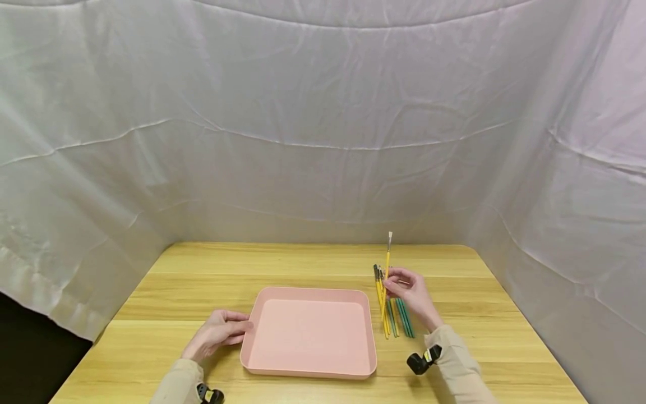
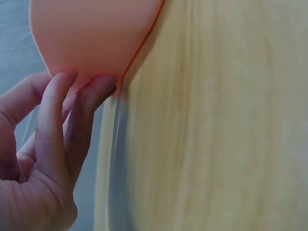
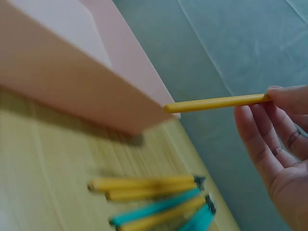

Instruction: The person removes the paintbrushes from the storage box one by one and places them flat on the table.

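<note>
A shallow pink tray (image 1: 309, 372) lies on the wooden table, and my left hand (image 1: 218, 332) grips its left wall. In the left wrist view the fingertips (image 2: 65, 79) of that hand sit at the pink rim. My right hand (image 1: 411, 293) pinches a paintbrush (image 1: 387, 264) with a yellow handle and pale bristles, held upright with bristles up. The right wrist view shows thumb and fingers on its yellow handle (image 3: 216, 103). Below that hand, several yellow and green paintbrushes (image 1: 407, 322) lie on the table, right of the tray; the hand partly hides them in the head view.
The light wooden table (image 1: 479, 314) extends around the tray and brushes. Pale grey fabric (image 1: 323, 140) hangs behind it and along both sides. A dark area (image 1: 35, 342) shows at the lower left, beyond the table edge. Each sleeve carries a small black wrist camera (image 1: 423, 361).
</note>
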Demonstrator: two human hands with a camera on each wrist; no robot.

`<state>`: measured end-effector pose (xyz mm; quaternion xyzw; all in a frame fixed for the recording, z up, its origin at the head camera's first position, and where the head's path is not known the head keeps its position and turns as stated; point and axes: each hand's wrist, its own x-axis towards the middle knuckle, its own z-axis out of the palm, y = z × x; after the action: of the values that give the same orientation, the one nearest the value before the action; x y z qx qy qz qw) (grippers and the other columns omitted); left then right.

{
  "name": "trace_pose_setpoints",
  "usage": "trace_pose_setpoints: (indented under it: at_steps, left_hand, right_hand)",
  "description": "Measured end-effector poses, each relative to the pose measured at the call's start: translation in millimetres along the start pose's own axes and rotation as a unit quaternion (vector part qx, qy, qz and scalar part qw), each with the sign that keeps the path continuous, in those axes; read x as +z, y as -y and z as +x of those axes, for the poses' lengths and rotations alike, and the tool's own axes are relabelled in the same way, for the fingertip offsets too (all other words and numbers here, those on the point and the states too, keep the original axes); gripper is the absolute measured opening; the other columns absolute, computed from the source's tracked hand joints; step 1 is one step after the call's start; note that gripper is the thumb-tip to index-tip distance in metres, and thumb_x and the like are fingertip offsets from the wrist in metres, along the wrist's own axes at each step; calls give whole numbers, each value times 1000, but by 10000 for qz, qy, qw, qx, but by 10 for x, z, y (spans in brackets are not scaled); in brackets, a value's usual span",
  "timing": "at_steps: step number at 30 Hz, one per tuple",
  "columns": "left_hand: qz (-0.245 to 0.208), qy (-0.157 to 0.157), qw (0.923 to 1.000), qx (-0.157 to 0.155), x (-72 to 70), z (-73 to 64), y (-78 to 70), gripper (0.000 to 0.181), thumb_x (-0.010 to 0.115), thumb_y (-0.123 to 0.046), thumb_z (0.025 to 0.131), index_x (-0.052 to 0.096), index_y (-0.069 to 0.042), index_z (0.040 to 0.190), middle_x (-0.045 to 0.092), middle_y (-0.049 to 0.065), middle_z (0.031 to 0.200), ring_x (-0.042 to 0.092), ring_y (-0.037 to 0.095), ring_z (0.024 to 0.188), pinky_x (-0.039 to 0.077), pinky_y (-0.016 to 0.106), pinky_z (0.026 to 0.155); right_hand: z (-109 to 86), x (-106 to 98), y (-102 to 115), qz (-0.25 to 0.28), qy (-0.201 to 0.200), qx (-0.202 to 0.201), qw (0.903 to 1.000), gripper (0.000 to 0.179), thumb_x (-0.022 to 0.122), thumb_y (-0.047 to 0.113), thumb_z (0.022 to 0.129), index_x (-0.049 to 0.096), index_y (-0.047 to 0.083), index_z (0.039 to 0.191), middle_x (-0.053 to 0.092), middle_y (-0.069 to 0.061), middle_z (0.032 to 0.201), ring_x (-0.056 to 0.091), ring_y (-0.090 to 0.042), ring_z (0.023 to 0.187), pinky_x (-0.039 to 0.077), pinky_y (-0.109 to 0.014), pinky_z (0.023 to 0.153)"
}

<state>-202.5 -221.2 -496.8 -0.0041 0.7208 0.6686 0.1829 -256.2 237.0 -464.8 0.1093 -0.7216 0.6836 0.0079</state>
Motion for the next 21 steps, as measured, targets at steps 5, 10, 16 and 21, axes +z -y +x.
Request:
trace_pose_setpoints:
  at_steps: [5, 10, 16, 21]
  left_hand:
    - [19, -15, 10000, -11, 3, 1, -1, 45, 69, -2, 90, 55, 25, 123, 76, 9, 99, 71, 8, 83, 63, 20, 74]
    - [28, 7, 10000, -24, -6, 12, 15, 44, 69, -2, 91, 55, 25, 123, 75, 7, 98, 71, 8, 83, 63, 20, 74]
    - [19, 5, 10000, -47, -16, 15, 26, 44, 69, -3, 91, 55, 24, 124, 75, 5, 96, 71, 7, 83, 63, 19, 73]
    - [-40, 2, 10000, -22, -10, 16, 20, 44, 69, -2, 91, 55, 24, 123, 75, 5, 96, 71, 7, 83, 63, 20, 74]
  right_hand:
    - [-44, -227, -82, -423, -77, 183, 9989, 44, 64, -3, 94, 46, -25, 127, 70, 6, 86, 70, -8, 73, 65, -26, 69]
    - [-76, -408, -198, -898, -193, 545, 9943, 43, 62, -5, 93, 47, -24, 129, 69, -8, 89, 66, -7, 67, 63, -25, 64]
    - [-107, -515, -304, -1441, -246, 937, 9848, 35, 62, -7, 93, 52, -22, 123, 69, -18, 88, 64, -12, 64, 61, -26, 58]
    - [-107, -550, -358, -2035, -293, 1043, 9731, 31, 64, -7, 91, 56, -20, 118, 70, -22, 86, 63, -14, 60, 60, -26, 54]
